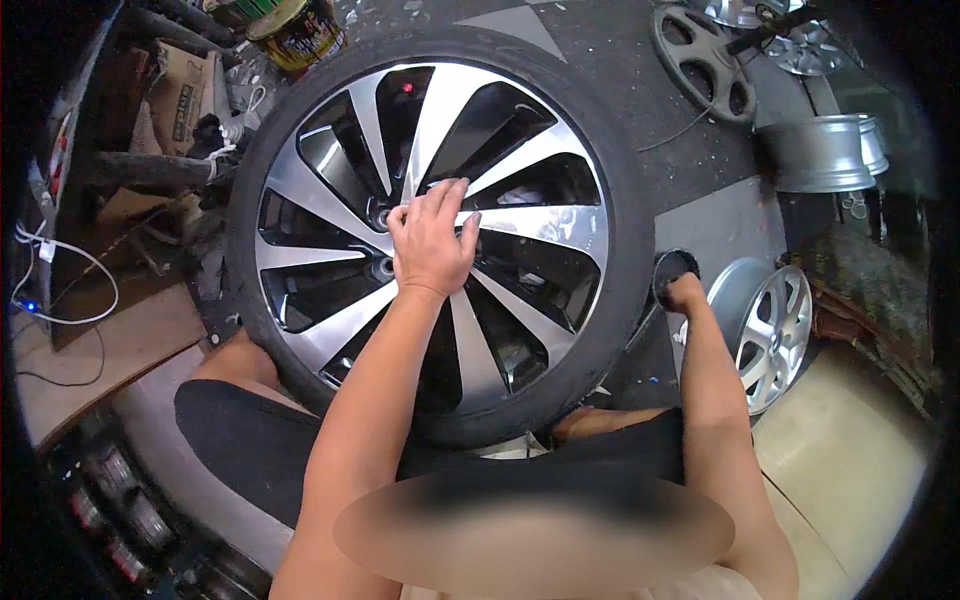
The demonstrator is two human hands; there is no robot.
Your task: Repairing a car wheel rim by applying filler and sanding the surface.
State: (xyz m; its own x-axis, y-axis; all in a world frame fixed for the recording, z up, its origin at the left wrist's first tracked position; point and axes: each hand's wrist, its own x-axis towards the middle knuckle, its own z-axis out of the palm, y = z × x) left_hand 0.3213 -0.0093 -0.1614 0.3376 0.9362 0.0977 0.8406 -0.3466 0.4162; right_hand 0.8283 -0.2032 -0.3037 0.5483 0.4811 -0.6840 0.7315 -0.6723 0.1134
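Note:
A car wheel (440, 110) with silver-faced, black-backed spokes lies in front of me, with a black tyre (630, 215) round it. My left hand (432, 235) rests palm down over its hub, thumb apart from the other fingers and nothing gripped. Beneath that hand the hub centre is mostly hidden. Beyond the tyre's right edge, my right hand (686, 292) is closed on a round black thing (672, 267) with a dark rim. Its kind is unclear, and my fingers are partly hidden.
At right stand a silver alloy rim (775, 330) and a silver rim barrel (820, 155). A grey spoked wheel (700, 65) lies farther back. Far left are a paint can (300, 38), a cardboard box (180, 100) and a white cable (95, 318). My knees flank the tyre.

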